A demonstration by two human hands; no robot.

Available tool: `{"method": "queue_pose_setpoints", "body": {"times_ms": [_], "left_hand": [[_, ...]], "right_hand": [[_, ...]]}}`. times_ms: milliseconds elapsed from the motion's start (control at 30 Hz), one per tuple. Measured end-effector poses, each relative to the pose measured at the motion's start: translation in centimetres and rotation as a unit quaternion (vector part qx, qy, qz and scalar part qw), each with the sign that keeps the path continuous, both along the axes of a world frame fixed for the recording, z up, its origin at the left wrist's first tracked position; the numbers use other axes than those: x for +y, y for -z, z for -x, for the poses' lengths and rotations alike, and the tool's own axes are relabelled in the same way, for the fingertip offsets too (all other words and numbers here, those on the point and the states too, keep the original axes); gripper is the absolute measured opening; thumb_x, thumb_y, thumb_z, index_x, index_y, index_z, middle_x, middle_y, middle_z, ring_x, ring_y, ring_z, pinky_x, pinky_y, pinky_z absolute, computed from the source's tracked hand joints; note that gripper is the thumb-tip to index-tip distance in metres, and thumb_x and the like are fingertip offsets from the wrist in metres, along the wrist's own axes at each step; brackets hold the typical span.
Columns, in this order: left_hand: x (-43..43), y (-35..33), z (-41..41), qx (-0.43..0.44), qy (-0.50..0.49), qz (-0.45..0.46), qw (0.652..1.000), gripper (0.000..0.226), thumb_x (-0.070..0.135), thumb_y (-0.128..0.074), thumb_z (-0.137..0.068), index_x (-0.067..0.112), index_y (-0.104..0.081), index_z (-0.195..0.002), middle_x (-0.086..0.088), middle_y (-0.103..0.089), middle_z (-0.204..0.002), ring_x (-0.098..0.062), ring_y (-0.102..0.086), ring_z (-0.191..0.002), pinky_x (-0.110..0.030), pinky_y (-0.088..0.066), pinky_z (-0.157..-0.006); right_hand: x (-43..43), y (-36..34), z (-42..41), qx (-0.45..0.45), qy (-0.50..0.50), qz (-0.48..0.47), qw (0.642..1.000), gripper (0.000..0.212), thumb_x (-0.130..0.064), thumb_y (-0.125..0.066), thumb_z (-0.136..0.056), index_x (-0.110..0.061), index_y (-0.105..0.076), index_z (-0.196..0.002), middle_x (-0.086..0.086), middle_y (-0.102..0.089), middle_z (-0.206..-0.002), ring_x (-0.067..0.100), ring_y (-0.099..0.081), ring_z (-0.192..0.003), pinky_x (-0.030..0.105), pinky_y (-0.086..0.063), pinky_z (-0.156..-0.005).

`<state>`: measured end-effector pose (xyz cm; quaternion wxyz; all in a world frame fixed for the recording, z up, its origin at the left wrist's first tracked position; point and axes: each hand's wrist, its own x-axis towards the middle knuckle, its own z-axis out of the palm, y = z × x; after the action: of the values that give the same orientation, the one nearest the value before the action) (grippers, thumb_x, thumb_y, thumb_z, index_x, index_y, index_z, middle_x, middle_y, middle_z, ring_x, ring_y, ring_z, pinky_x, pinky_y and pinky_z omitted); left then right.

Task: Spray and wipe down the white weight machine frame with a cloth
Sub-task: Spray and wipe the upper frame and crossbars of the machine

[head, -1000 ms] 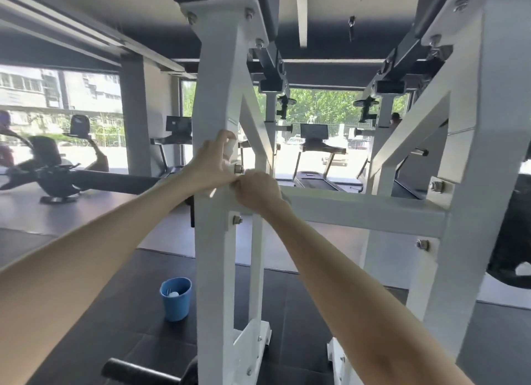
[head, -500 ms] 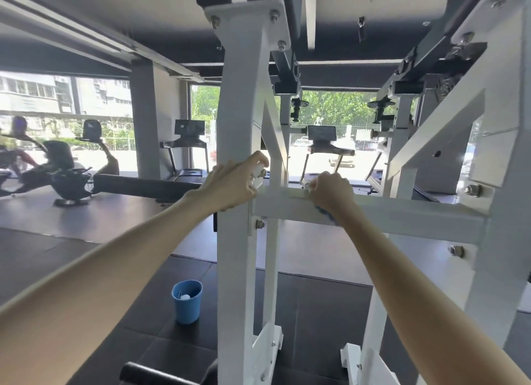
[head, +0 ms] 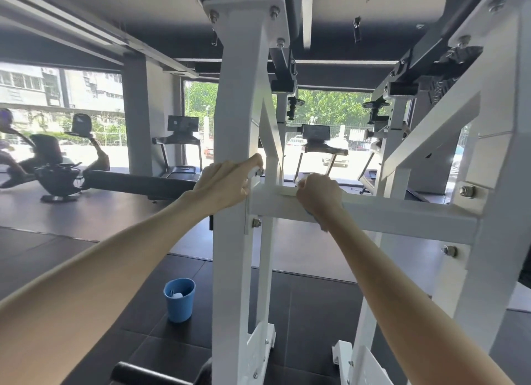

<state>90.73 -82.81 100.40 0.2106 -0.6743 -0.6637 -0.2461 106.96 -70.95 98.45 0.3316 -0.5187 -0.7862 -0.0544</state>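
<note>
Frame: the white weight machine frame (head: 238, 120) stands dead ahead, its crossbar (head: 402, 216) running left to right.
Cloth: bunched under the curled right hand (head: 319, 193), the cloth (head: 316, 218) sits on the crossbar's left end.
Brace: the left hand (head: 227, 183) grips the upright (head: 230, 269) just beside it.
Next stroke: probably rightward along the bar; the right hand is nearer.

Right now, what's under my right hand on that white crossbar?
A bit of blue cloth shows below the right hand, pressed against the white crossbar. The hand covers the rest of it.
</note>
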Motion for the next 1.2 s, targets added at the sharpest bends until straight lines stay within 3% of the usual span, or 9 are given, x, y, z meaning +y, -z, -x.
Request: {"method": "queue_pose_setpoints", "body": {"times_ms": [133, 333, 433, 667, 733, 833, 967, 1100, 1200], "left_hand": [[-0.3, 0.2, 0.8, -0.046, 0.003, -0.033, 0.998, 0.048, 0.000, -0.051, -0.084, 0.029, -0.042, -0.122, -0.005, -0.067, -0.085, -0.031, -0.064, -0.077, -0.037, -0.049, -0.072], [0.7, 0.2, 0.1, -0.139, 0.035, 0.030, 0.989, 0.054, 0.017, -0.059, -0.094, 0.018, -0.030, -0.139, 0.001, -0.050, -0.100, -0.014, -0.050, -0.059, -0.026, -0.043, -0.044], [1.8, -0.3, -0.4, -0.194, 0.059, 0.054, 0.978, 0.047, 0.028, -0.066, -0.092, 0.013, -0.041, -0.129, -0.007, -0.059, -0.112, -0.012, -0.054, -0.060, -0.028, -0.047, -0.054], [2.9, -1.6, -3.2, -0.470, 0.127, 0.165, 0.858, 0.031, 0.030, -0.066, -0.092, 0.007, -0.054, -0.109, -0.010, -0.064, -0.082, -0.020, -0.053, -0.054, -0.027, -0.048, -0.052], [3.4, -1.3, -3.6, -0.482, 0.155, 0.200, 0.839, 0.011, 0.014, -0.065, -0.091, 0.007, -0.057, -0.094, -0.009, -0.059, -0.085, -0.016, -0.055, -0.055, -0.034, -0.048, -0.067], [4.1, -0.9, -4.1, -0.454, 0.184, 0.182, 0.853, 0.021, 0.002, -0.068, -0.087, 0.016, -0.053, -0.088, -0.005, -0.056, -0.086, -0.012, -0.059, -0.063, -0.035, -0.049, -0.076], [4.0, -1.6, -4.3, -0.482, 0.219, 0.182, 0.829, 0.033, 0.014, -0.073, -0.086, 0.025, -0.055, -0.112, 0.001, -0.057, -0.085, -0.016, -0.052, -0.070, -0.034, -0.046, -0.066], [4.5, -1.7, -5.3, -0.494, 0.202, 0.212, 0.818, 0.020, 0.020, -0.065, -0.094, 0.031, -0.052, -0.105, 0.001, -0.048, -0.082, -0.012, -0.047, -0.069, -0.030, -0.045, -0.061], [5.0, -1.8, -6.7, -0.528, 0.174, 0.205, 0.805, 0.039, 0.056, -0.067, -0.084, 0.026, -0.053, -0.104, 0.001, -0.049, -0.077, -0.012, -0.049, -0.070, -0.027, -0.039, -0.061]], "right_hand": [[-1.0, -0.8, 3.9, -0.009, -0.057, 0.039, 0.998, 0.033, -0.019, -0.034, -0.097, -0.002, -0.060, -0.107, 0.017, -0.064, -0.106, 0.031, -0.059, -0.099, 0.028, -0.033, -0.069], [-2.4, 0.2, 6.3, -0.025, -0.076, -0.033, 0.996, 0.035, -0.021, -0.032, -0.099, -0.005, -0.062, -0.104, 0.013, -0.064, -0.109, 0.031, -0.059, -0.102, 0.031, -0.033, -0.070], [-0.7, 1.2, 1.0, 0.001, -0.023, -0.088, 0.996, 0.039, -0.031, -0.035, -0.099, -0.006, -0.064, -0.099, 0.012, -0.065, -0.102, 0.031, -0.060, -0.095, 0.031, -0.036, -0.069], [2.5, 0.2, -8.7, 0.051, 0.102, 0.003, 0.994, 0.036, -0.035, -0.045, -0.091, -0.006, -0.067, -0.092, 0.013, -0.068, -0.089, 0.031, -0.064, -0.078, 0.031, -0.051, -0.071], [1.7, 0.5, -7.4, -0.012, 0.103, -0.031, 0.994, 0.029, -0.022, -0.043, -0.093, -0.002, -0.064, -0.095, 0.013, -0.067, -0.094, 0.031, -0.063, -0.087, 0.028, -0.044, -0.069], [0.4, 0.4, -4.0, -0.093, 0.047, -0.082, 0.991, 0.027, -0.008, -0.042, -0.091, -0.003, -0.065, -0.104, 0.013, -0.066, -0.102, 0.028, -0.062, -0.096, 0.031, -0.046, -0.075], [0.9, -1.2, -2.9, -0.128, -0.030, -0.008, 0.991, 0.030, -0.014, -0.044, -0.090, -0.009, -0.062, -0.112, 0.012, -0.064, -0.110, 0.029, -0.059, -0.104, 0.033, -0.045, -0.082], [2.8, -0.8, -8.5, -0.095, 0.019, 0.022, 0.995, 0.032, -0.028, -0.042, -0.095, -0.013, -0.066, -0.109, 0.011, -0.066, -0.108, 0.029, -0.061, -0.101, 0.030, -0.045, -0.079], [3.4, -0.1, -15.8, -0.061, 0.104, 0.006, 0.993, 0.032, -0.024, -0.042, -0.095, -0.014, -0.068, -0.111, 0.013, -0.067, -0.109, 0.031, -0.061, -0.098, 0.032, -0.045, -0.077]]}}
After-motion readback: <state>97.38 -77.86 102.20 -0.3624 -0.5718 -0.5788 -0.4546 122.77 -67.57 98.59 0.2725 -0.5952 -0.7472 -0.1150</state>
